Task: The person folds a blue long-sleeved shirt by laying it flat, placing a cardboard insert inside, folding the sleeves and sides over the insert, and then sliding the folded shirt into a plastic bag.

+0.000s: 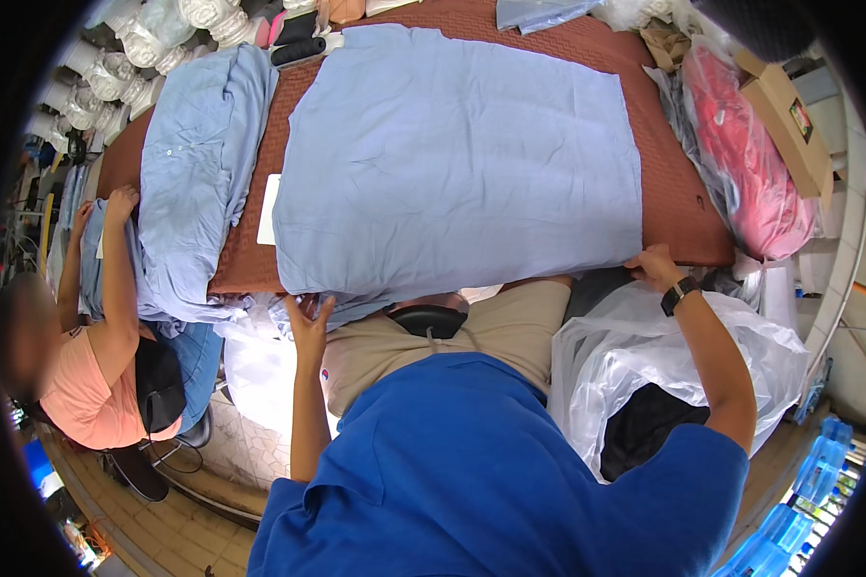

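Note:
A light blue cloth (462,159), smooth with faint creases, lies spread over the brown textured table cover (681,197) in front of me. My right hand (656,269), with a dark watch on its wrist, pinches the cloth's near right corner at the table edge. At the near left corner is my left hand (308,322), its thumb and fingers apart beside the hanging edge. Some of its fingertips are hard to make out against the bunched fabric there. Beneath the cloth's left edge, a white flat piece (268,210) sticks out.
A folded blue buttoned garment (202,135) lies to the left, near a seated co-worker (106,375) handling blue fabric. A black roll (298,51) sits at the far left. Red goods in plastic (736,144) and a cardboard box (789,125) stand right. A clear bag (587,356) sits beside me.

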Action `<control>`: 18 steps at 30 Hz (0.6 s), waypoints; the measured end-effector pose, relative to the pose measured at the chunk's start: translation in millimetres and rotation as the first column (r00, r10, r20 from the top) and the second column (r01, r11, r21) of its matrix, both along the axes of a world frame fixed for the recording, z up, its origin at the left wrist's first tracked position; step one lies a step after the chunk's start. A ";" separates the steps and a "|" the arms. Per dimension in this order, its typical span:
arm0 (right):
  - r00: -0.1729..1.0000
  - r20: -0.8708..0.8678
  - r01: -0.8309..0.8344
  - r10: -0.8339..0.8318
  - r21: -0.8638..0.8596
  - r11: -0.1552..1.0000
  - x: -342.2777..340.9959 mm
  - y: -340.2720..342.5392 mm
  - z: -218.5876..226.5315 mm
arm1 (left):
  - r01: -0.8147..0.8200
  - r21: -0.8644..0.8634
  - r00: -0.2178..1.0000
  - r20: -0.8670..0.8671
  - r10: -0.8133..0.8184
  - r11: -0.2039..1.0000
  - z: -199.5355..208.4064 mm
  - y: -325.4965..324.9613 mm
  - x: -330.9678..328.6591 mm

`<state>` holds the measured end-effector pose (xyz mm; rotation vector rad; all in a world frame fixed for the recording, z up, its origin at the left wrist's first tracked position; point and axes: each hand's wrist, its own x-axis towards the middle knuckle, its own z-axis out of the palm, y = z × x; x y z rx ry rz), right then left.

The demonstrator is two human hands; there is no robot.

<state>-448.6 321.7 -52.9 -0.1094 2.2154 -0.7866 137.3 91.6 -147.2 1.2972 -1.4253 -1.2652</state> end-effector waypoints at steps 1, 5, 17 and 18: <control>0.999 0.036 -0.007 0.008 -0.029 1.000 0.8 -0.7 2.7 | 0.082 -0.033 0.995 0.059 -0.080 0.996 -3.0 -5.1 1.7; 0.994 0.071 0.097 -0.088 -0.131 0.987 -11.5 16.2 -23.4 | 0.020 0.032 0.999 -0.050 -0.018 0.999 15.2 3.3 -5.8; 0.292 -0.591 -0.444 0.752 0.613 0.654 -82.6 -92.9 24.9 | 0.031 -0.578 0.847 0.448 0.286 0.815 128.4 -99.6 -8.1; 0.347 -0.622 -0.453 0.702 0.545 0.706 -83.5 -127.0 43.3 | -0.005 -0.451 0.930 0.325 0.169 0.893 138.5 -133.9 -27.3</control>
